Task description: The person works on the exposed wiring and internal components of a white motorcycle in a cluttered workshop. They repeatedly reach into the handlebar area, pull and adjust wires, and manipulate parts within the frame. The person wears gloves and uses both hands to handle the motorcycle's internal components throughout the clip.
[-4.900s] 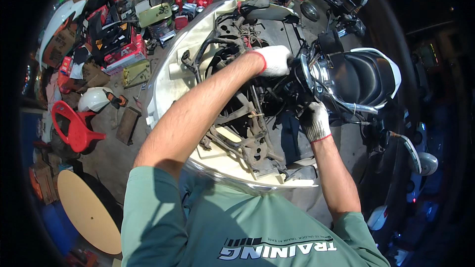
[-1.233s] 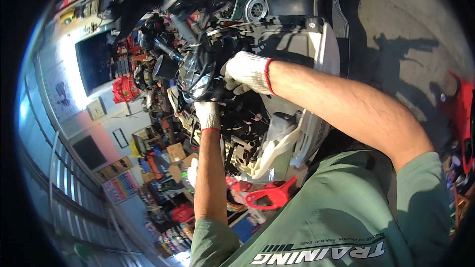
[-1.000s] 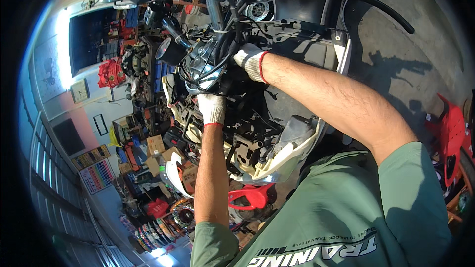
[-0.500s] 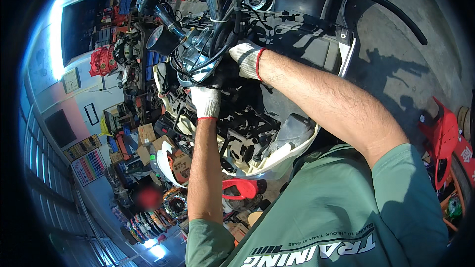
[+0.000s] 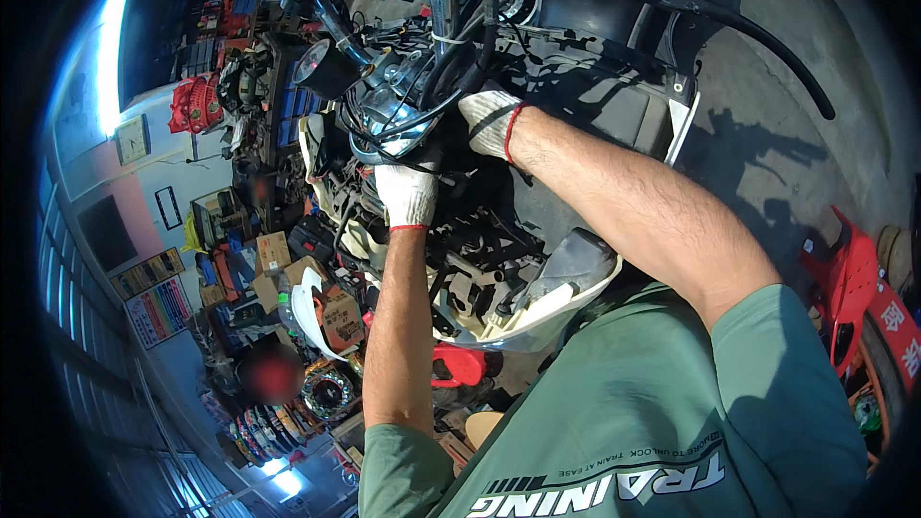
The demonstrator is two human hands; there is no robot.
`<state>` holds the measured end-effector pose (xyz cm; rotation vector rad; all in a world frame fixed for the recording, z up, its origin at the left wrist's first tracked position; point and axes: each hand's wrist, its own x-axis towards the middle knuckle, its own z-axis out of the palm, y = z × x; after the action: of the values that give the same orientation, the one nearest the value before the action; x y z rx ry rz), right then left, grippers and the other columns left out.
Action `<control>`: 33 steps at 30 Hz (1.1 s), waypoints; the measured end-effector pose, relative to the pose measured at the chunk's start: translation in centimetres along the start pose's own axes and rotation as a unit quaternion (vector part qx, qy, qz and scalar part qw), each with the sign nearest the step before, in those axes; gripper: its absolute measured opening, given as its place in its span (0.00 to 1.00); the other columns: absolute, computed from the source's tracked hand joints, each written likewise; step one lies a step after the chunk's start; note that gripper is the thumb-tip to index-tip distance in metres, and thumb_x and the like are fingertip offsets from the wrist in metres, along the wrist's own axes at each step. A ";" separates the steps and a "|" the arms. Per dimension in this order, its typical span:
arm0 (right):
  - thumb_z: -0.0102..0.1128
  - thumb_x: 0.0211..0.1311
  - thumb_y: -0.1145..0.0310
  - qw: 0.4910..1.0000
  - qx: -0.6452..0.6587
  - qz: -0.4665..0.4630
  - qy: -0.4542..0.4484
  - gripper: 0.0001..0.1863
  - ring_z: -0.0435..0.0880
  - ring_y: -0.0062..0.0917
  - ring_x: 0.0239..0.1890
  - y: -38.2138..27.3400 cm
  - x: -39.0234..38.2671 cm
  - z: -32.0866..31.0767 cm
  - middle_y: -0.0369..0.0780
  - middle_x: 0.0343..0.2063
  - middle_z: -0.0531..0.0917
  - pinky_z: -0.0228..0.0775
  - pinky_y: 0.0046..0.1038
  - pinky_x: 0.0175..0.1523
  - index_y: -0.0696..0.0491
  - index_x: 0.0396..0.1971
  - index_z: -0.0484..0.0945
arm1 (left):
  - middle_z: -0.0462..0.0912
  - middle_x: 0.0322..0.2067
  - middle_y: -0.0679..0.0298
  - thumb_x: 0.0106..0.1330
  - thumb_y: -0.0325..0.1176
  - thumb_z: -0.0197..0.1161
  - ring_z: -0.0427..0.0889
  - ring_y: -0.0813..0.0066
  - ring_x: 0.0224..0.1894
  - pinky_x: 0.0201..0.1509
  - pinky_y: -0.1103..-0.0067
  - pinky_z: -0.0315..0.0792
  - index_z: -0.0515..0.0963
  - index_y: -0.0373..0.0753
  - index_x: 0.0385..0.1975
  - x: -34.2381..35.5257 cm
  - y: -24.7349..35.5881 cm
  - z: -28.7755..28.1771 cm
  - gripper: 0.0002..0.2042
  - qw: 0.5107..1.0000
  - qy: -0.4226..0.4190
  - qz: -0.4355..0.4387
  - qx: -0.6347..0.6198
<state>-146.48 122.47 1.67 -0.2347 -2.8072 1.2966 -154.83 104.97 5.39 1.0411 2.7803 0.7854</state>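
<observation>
A partly stripped scooter or motorbike lies in front of me, its wiring and frame bare. My left hand point(image 5: 408, 194), in a white knit glove with a red cuff, reaches under a shiny chrome steering part point(image 5: 391, 134); its fingers are hidden there. Gloved the same way, my right hand point(image 5: 490, 121) is on the other side of that part, beside the black cables point(image 5: 449, 72). Its fingertips are out of sight behind the cables. A round black gauge-like cup point(image 5: 326, 69) sits to the left of the chrome part, next to a metal handlebar tube point(image 5: 338, 31).
Cream body panels point(image 5: 552, 312) edge the machine close to me. A thick black hose point(image 5: 767, 38) arcs over the concrete at the right. Red plastic fairings point(image 5: 844, 288) stand at far right. Cardboard boxes point(image 5: 341, 319) and parts crowd the left side.
The view has shifted slightly, so the machine appears a little lower and to the right. Both hands stay at the chrome part, with no clear change of hold.
</observation>
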 end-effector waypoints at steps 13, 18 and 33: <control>0.48 0.66 0.68 0.805 0.533 0.251 0.071 0.17 0.82 0.34 0.52 -1.0 1.4 2.1 0.50 0.47 0.85 0.70 0.35 0.51 0.60 0.46 0.83 | 0.84 0.52 0.55 0.58 0.38 0.76 0.83 0.60 0.52 0.59 0.69 0.74 0.77 0.33 0.55 0.2 -1.6 0.2 0.27 1.000 0.004 -0.008 0.008; 0.63 0.60 0.70 0.911 0.399 0.092 0.049 0.11 0.83 0.29 0.42 1.8 1.5 3.9 0.43 0.38 0.86 0.73 0.31 0.46 0.58 0.39 0.85 | 0.87 0.48 0.57 0.58 0.44 0.75 0.84 0.59 0.50 0.57 0.69 0.75 0.80 0.35 0.51 1.2 -0.2 0.4 0.25 0.989 0.026 0.098 0.109; 0.68 0.57 0.73 0.830 0.519 0.203 0.017 0.41 0.70 0.43 0.66 -2.5 -3.3 0.1 0.54 0.66 0.70 0.68 0.47 0.63 0.62 0.70 0.61 | 0.88 0.36 0.50 0.61 0.45 0.70 0.87 0.50 0.41 0.44 0.64 0.80 0.84 0.38 0.41 0.7 -0.2 -0.3 0.17 0.994 0.083 0.011 0.071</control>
<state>-143.55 120.23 3.59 -0.7704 -1.6426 2.5977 -155.56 105.11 5.59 1.0755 3.0089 0.7157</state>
